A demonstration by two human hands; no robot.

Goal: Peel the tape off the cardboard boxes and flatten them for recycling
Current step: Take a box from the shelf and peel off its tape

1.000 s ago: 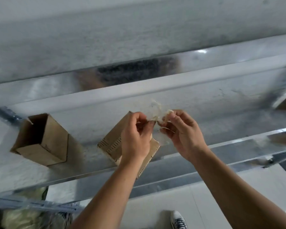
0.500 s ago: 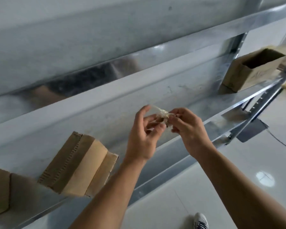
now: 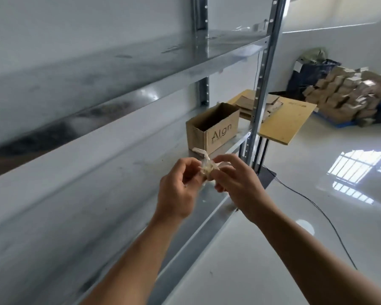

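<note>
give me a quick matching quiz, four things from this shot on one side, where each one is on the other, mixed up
Things:
1. tape wad
2. open box
3. flattened boxes
4. black cable

Places:
A. on the yellow board
B. on the floor
C. pinched between both hands
D. on the metal shelf

Pairs: 1-C, 2-D, 3-A, 4-B

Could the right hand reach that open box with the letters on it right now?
Probably not yet. Nothing stands between the right hand and the open box farther along the shelf, but both hands have their grip on a wad of tape, so it isn't free.
</note>
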